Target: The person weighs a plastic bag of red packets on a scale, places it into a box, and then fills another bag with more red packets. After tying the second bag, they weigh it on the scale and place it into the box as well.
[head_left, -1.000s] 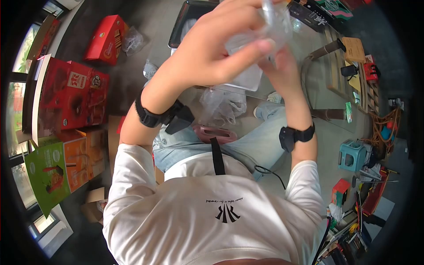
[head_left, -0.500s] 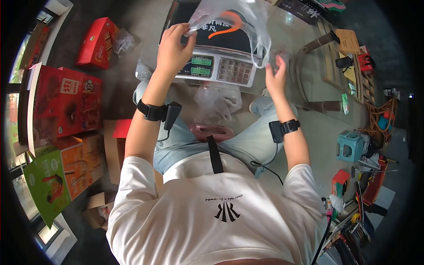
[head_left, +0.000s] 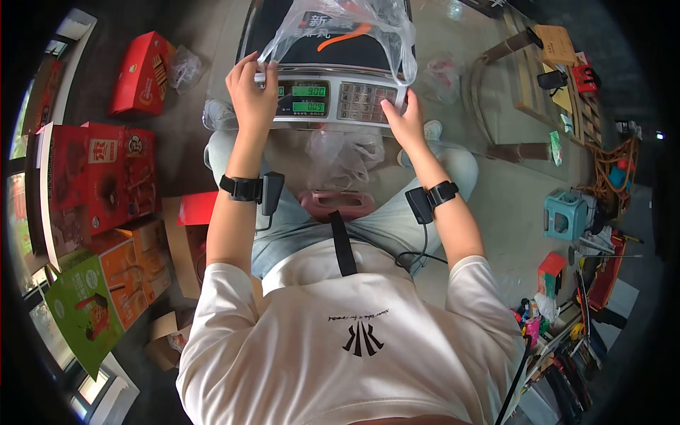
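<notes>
A clear plastic bag (head_left: 386,39) spreads over the black top of a digital scale (head_left: 333,117), which shows green figures. My left hand (head_left: 253,99) is closed on the bag's left edge, its thumb and fingers pinched together beside the scale's left end. At the scale's right corner, my right hand (head_left: 409,124) has its thumb over the keypad (head_left: 366,103) and its fingers apart from the thumb. Those fingertips are right at the lower end of the bag's right handle. Part of the scale's left side is hidden behind my left hand.
The scale stands on a glass table (head_left: 464,134). Beneath its edge hangs more clear plastic (head_left: 346,156), above a pink stool (head_left: 338,203). Red cartons (head_left: 106,180) line the left side. A blue stool (head_left: 564,214) and scattered tools lie to the right.
My left hand has moved left, drawing the bag's edge out with it. The right hand has come inward to the scale's corner and the bag's handle. The view has shifted slightly.
</notes>
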`<action>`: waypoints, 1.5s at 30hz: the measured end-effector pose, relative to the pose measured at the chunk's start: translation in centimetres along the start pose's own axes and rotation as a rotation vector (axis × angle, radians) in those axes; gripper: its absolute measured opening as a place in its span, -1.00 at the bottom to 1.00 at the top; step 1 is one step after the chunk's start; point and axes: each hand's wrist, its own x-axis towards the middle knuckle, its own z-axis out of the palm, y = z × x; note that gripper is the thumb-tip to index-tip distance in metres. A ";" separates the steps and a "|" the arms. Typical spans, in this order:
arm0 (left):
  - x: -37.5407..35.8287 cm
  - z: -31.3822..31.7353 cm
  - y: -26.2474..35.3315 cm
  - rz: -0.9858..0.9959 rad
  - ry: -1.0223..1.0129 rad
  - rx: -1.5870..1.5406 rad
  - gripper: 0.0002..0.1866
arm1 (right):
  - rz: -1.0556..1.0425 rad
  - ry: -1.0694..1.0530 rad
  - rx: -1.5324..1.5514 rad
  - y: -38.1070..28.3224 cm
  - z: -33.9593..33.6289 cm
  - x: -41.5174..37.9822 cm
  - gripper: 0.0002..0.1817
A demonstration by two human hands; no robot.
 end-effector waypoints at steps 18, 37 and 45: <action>0.6 -0.4 0.0 -0.020 0.021 -0.132 -0.77 | 0.202 0.000 0.410 -0.6 1.7 1.0 -0.20; 0.9 0.1 3.8 0.063 -0.093 -0.378 -0.85 | 0.183 -0.025 0.329 -0.3 1.6 1.1 -0.20; -0.2 0.7 6.3 -0.096 -0.351 -0.625 -0.85 | 0.142 -0.039 0.350 -0.1 1.5 -0.6 -0.16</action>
